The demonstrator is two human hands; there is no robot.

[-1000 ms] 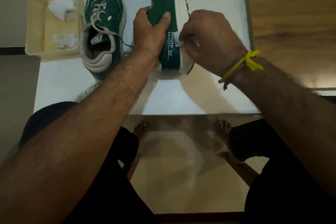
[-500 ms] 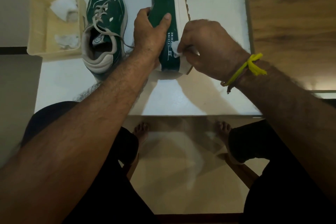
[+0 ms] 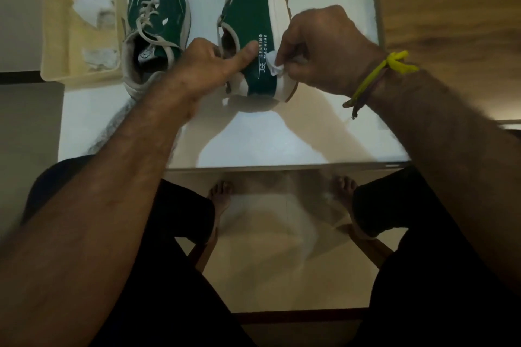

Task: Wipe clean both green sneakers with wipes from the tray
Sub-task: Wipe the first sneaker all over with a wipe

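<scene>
Left hand [image 3: 210, 65]: gripping the collar of the tilted green sneaker [image 3: 251, 17], thumb laid flat across the green side panel beside the white lettering. Right hand [image 3: 324, 45]: fingers curled round a crumpled white wipe [image 3: 275, 65], pressing it against the same side panel near the heel. Sneaker turned on its side, heel resting on the white tabletop [image 3: 324, 144], white sole facing right, toe running out of view at the top. Second green sneaker [image 3: 158, 22]: upright on the tabletop, left of the held one, laces loose. Cream tray [image 3: 56, 36]: at the tabletop's left edge, just beside the second sneaker, holding two crumpled wipes [image 3: 93, 7]. Yellow band [image 3: 377, 76] on right wrist.
</scene>
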